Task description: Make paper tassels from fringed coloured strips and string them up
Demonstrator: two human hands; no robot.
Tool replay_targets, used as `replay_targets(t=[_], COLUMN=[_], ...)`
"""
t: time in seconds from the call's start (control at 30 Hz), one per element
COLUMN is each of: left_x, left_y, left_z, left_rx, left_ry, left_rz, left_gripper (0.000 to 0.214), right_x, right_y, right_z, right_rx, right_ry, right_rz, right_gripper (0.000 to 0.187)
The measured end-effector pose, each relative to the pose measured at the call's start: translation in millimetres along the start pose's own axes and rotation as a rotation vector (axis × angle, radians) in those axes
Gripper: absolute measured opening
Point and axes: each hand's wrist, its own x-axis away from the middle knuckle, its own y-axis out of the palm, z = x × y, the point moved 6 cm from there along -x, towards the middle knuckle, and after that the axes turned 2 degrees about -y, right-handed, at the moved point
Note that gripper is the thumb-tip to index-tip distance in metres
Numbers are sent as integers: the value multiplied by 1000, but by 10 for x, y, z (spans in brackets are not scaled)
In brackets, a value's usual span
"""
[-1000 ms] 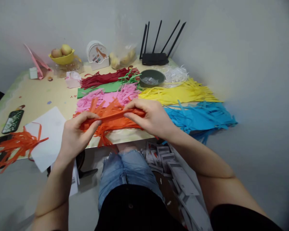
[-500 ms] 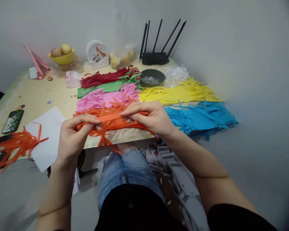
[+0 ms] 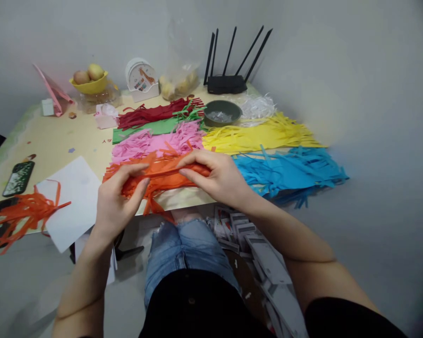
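Two hands reach over the counter (image 3: 52, 141), and both are at some orange paper. The right hand (image 3: 218, 178) has its thumb and fingers close together, with a long, thin orange roll (image 3: 165, 173) pinched between them. The left hand (image 3: 118, 197) has its thumb and fingers a bit apart, with orange paper in the gap. I can't tell if those fingers squeeze it or just sit around it. The roll runs from one hand to the other, near the front edge of the counter. More orange fringe (image 3: 154, 161) shows behind it, and some strips hang down in front.

I think the step in hand is rolling or smoothing the middle of the orange paper. The next move seems to call for a soft, even pinch from both hands, so the roll stays tight and the strips don't tear or tangle.

Off to the left, an orange tassel (image 3: 31, 209) lies partly on a white sheet (image 3: 78, 188), with its thin twisted end pointing right. Just past the orange is pink paper (image 3: 162, 142), then green paper (image 3: 144, 131) and red paper (image 3: 151, 115). Yellow paper (image 3: 254, 138) and blue paper (image 3: 285, 169) lie to the right, near a dark green bowl (image 3: 216, 120) with something clear inside.
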Motion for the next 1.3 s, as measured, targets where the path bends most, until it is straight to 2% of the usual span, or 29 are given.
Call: replay_targets(t=[0.07,0.13,0.3,0.47,0.57,0.73,0.8,0.87,0.97,1.03,1.17,1.3], left_x=[9,18,41,15,-26,18,61,76,23,-43,-124,-109], left_y=[8,17,58,105,143,214,184,137,75,59,147,163], left_z=[1,-28,-143,-196,-184,-236,-272,-254,-95,38,174,124], left_rx=[-11,85,454,692,800,858,805,636,283,120,34,15], left_ry=[10,-34,-229,-349,-376,-386,-350,-276,-94,13,105,102], left_rz=[-34,-53,-24,8,13,8,0,-81,-249,-311,-437,-390], left_gripper=[9,4,14,11,10,15,13,10,9,9,17,27], right_x=[1,3,27,13,-10,-34,-34,-29,-17,-7,-1,-18], right_y=[-4,14,129,176,173,157,133,102,79,80,56,26], right_z=[9,46,172,204,205,211,200,173,87,11,-118,-112], right_rx=[-36,-163,-554,-739,-761,-626,-580,-471,-227,-113,-44,-129], right_ry=[14,60,203,193,165,105,69,17,-115,-218,-355,-283], right_rz=[7,0,-50,-68,-98,-159,-160,-161,-213,-253,-271,-267], right_gripper=[5,5,19,20,14,11,12,15,19,21,21,20])
